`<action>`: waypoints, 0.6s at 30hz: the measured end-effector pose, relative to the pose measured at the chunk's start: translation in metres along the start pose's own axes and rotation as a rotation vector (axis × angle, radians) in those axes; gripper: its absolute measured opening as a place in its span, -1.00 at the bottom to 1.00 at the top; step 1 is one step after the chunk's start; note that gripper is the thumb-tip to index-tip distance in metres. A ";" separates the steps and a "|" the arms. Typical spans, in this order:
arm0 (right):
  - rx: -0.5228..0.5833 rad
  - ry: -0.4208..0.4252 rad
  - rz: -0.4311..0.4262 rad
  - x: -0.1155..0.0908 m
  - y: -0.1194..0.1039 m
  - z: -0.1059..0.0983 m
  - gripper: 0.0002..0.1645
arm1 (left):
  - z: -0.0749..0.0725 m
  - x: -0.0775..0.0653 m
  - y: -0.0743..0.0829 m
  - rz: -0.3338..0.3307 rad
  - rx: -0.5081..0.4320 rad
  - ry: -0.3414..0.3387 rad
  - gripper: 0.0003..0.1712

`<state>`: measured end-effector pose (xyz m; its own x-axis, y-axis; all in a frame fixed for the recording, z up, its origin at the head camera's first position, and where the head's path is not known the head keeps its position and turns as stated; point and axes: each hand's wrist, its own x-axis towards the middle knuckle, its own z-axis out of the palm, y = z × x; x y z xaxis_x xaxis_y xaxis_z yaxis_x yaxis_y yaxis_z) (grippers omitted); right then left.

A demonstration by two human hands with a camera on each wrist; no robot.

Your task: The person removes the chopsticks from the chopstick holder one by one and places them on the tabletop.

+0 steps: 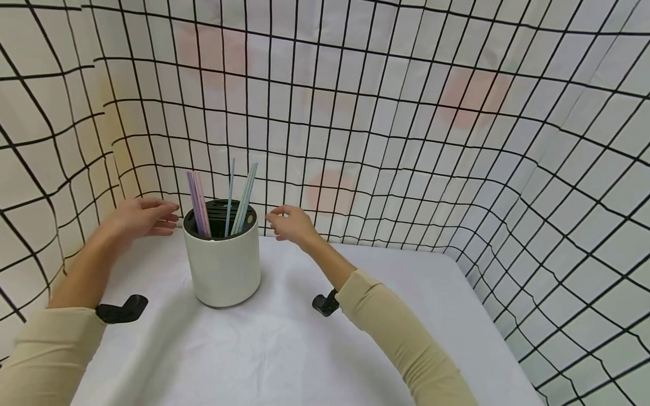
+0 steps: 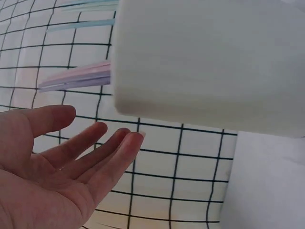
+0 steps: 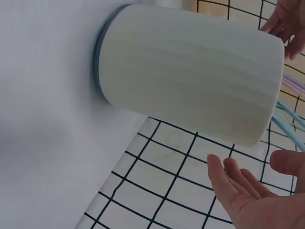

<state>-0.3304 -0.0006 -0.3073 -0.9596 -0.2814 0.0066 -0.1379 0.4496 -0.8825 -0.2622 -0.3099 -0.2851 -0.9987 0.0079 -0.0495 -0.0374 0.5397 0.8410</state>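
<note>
A white cylindrical holder (image 1: 223,268) with a black slotted top (image 1: 218,210) stands upright on the white cloth. Thin purple and pink sticks (image 1: 199,204) lean in its left side, and pale blue and green sticks (image 1: 245,198) in its right. My left hand (image 1: 144,218) is beside the holder's upper left, fingers loosely extended and apart from it; the left wrist view shows the palm (image 2: 62,171) with nothing in it. On the other side, my right hand (image 1: 291,223) hovers near the rim with relaxed fingers, its palm (image 3: 262,205) bare in the right wrist view.
A black wire grid (image 1: 386,135) rises behind the holder and along both sides, in front of white sheeting with faint coloured spots. White cloth (image 1: 406,299) covers the table. Black wrist devices (image 1: 123,310) sit at both sleeve cuffs.
</note>
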 end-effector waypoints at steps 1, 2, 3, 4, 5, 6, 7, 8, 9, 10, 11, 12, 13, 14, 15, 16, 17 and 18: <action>-0.001 0.001 0.004 0.000 0.000 0.002 -0.55 | 0.002 0.002 -0.002 -0.003 -0.004 -0.002 -0.25; 0.001 0.003 0.008 0.000 0.000 0.003 -0.54 | 0.004 0.003 -0.004 -0.005 -0.008 -0.005 -0.25; 0.002 0.005 0.011 0.000 0.000 0.005 -0.53 | 0.006 0.005 -0.005 -0.006 -0.004 -0.009 -0.25; 0.005 0.003 0.014 0.000 0.000 0.007 -0.53 | 0.008 0.006 -0.007 -0.009 0.004 -0.014 -0.25; 0.005 0.007 0.016 0.000 0.000 0.009 -0.52 | 0.010 0.007 -0.008 -0.012 -0.002 -0.019 -0.24; 0.006 0.015 0.018 0.000 0.000 0.012 -0.52 | 0.012 0.008 -0.008 -0.012 -0.010 -0.023 -0.24; 0.003 0.026 0.021 0.000 -0.001 0.014 -0.53 | 0.014 0.009 -0.009 -0.013 -0.014 -0.024 -0.24; 0.004 0.037 0.024 0.001 -0.001 0.017 -0.54 | 0.016 0.010 -0.010 -0.015 -0.023 -0.025 -0.23; 0.005 0.048 0.025 0.001 -0.002 0.019 -0.56 | 0.018 0.011 -0.010 -0.022 -0.031 -0.027 -0.22; 0.011 0.058 0.028 0.001 -0.003 0.022 -0.57 | 0.020 0.011 -0.011 -0.028 -0.035 -0.028 -0.22; 0.013 0.067 0.031 0.002 -0.003 0.024 -0.58 | 0.021 0.012 -0.011 -0.037 -0.043 -0.028 -0.21; 0.016 0.073 0.034 0.002 -0.004 0.027 -0.59 | 0.023 0.012 -0.011 -0.045 -0.047 -0.025 -0.20; 0.023 0.075 0.038 0.002 -0.005 0.029 -0.59 | 0.025 0.012 -0.011 -0.052 -0.051 -0.024 -0.20; 0.026 0.076 0.041 0.003 -0.005 0.031 -0.58 | 0.026 0.012 -0.011 -0.059 -0.055 -0.023 -0.19; 0.028 0.079 0.045 0.003 -0.005 0.033 -0.57 | 0.027 0.013 -0.011 -0.065 -0.057 -0.020 -0.19; 0.028 0.085 0.049 0.004 -0.005 0.034 -0.56 | 0.028 0.013 -0.011 -0.066 -0.060 -0.016 -0.19; 0.026 0.092 0.054 0.004 -0.005 0.036 -0.55 | 0.029 0.013 -0.011 -0.069 -0.064 -0.011 -0.19; 0.031 0.100 0.057 0.005 -0.005 0.037 -0.54 | 0.030 0.014 -0.011 -0.067 -0.067 -0.009 -0.20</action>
<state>-0.3250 -0.0357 -0.3199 -0.9856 -0.1692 0.0015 -0.0761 0.4356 -0.8969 -0.2747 -0.2907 -0.3111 -0.9936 -0.0184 -0.1111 -0.1062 0.4819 0.8698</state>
